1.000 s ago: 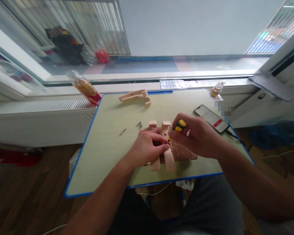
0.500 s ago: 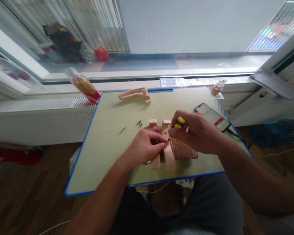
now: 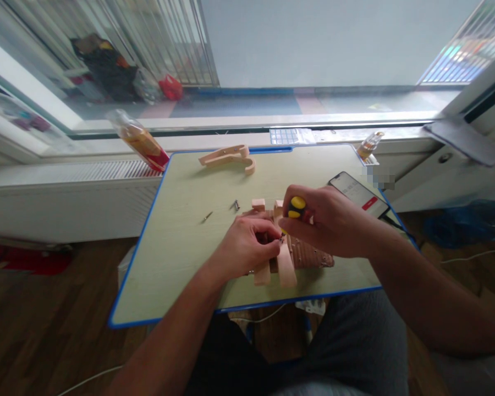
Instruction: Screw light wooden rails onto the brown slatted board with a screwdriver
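Observation:
My right hand [image 3: 319, 220] is wrapped round a yellow and black screwdriver [image 3: 297, 206], whose tip points down at a curved light wooden piece [image 3: 287, 267]. At that tip, the thumb and finger of my left hand [image 3: 251, 239] pinch a small dark screw [image 3: 281, 238], mostly covered by the fingertips. The curved piece lies across a brown wooden board [image 3: 313, 254] with small holes or screws in it. Beside it lies a second light wooden piece [image 3: 262, 274], partly under my left hand.
Two more curved wooden pieces [image 3: 226, 156] lie at the table's back edge. Loose screws [image 3: 236, 205] and a single thin bit or screw [image 3: 207, 217] rest left of the board. A phone [image 3: 357, 190] with a cable lies at right; a bottle [image 3: 142, 144] stands beyond the left corner.
The screwdriver has turned and tilted more upright in my right hand, which has shifted slightly left. My left hand keeps its pinch at the same spot.

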Action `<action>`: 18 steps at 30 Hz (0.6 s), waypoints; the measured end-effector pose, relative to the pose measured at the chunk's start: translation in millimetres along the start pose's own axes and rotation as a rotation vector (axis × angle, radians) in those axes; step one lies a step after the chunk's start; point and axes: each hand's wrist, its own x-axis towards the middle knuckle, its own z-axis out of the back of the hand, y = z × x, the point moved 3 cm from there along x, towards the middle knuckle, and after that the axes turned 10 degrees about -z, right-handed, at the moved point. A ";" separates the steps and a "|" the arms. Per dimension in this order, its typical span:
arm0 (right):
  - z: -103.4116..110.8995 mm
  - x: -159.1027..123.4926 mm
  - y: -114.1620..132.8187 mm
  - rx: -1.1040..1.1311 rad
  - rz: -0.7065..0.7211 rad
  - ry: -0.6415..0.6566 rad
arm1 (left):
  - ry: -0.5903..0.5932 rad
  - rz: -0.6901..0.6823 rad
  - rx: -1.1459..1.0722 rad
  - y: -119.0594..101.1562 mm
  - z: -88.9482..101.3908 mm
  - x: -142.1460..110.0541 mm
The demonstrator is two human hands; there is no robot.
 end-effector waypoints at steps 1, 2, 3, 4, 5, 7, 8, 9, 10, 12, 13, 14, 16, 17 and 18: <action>-0.3 0.1 0.5 0.007 -0.004 0.010 | 0.002 -0.004 0.000 0.3 -0.1 0.0; -0.7 0.1 0.9 0.012 -0.008 0.019 | 0.002 -0.006 0.000 0.5 0.0 0.1; -1.3 -0.1 1.1 0.014 -0.015 0.025 | 0.000 -0.007 0.003 0.5 0.0 0.2; -1.8 -0.5 1.2 0.015 -0.020 0.028 | -0.002 -0.010 0.009 0.3 0.1 0.3; -2.2 -1.2 1.1 0.017 -0.023 0.024 | -0.005 -0.015 0.017 -0.1 0.2 0.3; -2.5 -2.9 0.8 0.020 -0.023 0.011 | -0.011 -0.016 0.024 -1.4 -0.1 0.2; -2.4 -3.8 0.7 0.022 -0.020 0.009 | -0.012 -0.010 0.022 -2.0 -0.5 0.1; -2.1 -4.4 0.4 0.025 -0.016 0.008 | -0.016 0.001 0.019 -2.6 -1.2 0.0; -1.6 -4.6 -0.1 0.024 -0.018 0.009 | -0.025 0.009 0.018 -3.1 -1.9 0.1; 0.4 -2.9 -1.6 0.013 -0.025 0.004 | -0.057 0.007 0.033 -4.1 -3.7 1.0; 1.8 -1.0 -2.9 0.001 -0.036 0.000 | -0.078 -0.009 0.052 -4.7 -4.7 1.9; 3.4 1.4 -3.7 -0.016 -0.024 -0.007 | -0.098 -0.027 0.074 -5.1 -5.8 3.1; 6.2 6.4 -4.7 -0.037 0.025 -0.001 | -0.125 -0.057 0.112 -5.5 -8.0 6.2; 8.0 8.6 -5.5 -0.042 0.031 -0.009 | -0.130 -0.062 0.123 -5.6 -9.0 7.9; 9.5 10.2 -6.0 -0.044 0.031 -0.009 | -0.132 -0.062 0.125 -6.0 -9.6 9.6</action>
